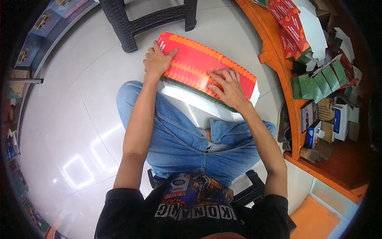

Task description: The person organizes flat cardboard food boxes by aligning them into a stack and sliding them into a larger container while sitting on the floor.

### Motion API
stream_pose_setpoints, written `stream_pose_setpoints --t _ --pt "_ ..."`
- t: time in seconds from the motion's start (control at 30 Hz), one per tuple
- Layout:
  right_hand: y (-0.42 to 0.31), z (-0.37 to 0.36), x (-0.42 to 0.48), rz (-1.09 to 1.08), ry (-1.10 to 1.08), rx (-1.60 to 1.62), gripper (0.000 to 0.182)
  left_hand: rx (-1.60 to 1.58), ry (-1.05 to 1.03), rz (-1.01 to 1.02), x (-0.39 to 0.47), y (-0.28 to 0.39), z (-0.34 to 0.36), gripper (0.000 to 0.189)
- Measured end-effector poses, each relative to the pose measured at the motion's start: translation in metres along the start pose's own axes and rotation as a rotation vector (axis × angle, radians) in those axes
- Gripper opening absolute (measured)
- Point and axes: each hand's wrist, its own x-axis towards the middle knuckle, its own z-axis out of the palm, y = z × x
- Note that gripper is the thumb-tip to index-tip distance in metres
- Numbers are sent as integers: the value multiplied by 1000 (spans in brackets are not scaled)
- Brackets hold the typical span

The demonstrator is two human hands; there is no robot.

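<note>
A long red cardboard piece (197,64) with orange leaf patterns and white writing lies across in front of my knees. Its near side shows a green, layered-looking edge (191,89), and a white flap (254,95) sticks out at the right end; whether it is one carton or several stacked flat ones, I cannot tell. My left hand (157,62) grips the left end, thumb on the red face and fingers curled over the far edge. With fingers spread and slightly bent, my right hand (228,85) rests on the red face toward the right end.
A black plastic stool (158,22) stands beyond the cardboard. On the right, an orange wooden shelf (280,68) holds red printed cartons (291,27), green cartons (322,79) and small boxes. A dark shoe (284,125) sits beside it. Clear plastic bins (47,22) line the left.
</note>
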Motion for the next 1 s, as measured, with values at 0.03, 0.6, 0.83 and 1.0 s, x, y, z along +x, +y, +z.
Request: stream_pose_setpoints --t 0.03,0.6,0.83,1.0 --pt "1 4 -3 -15 10 -37 49 9 -8 -3 0 1 0 113" --pt "-14 18 24 -20 1 -15 48 12 -2 3 0 2 3 113" --pt "-14 22 23 -132 57 -17 53 13 -9 -1 0 1 1 113" --pt "-14 26 29 -122 51 52 55 -1 5 15 0 1 2 112"
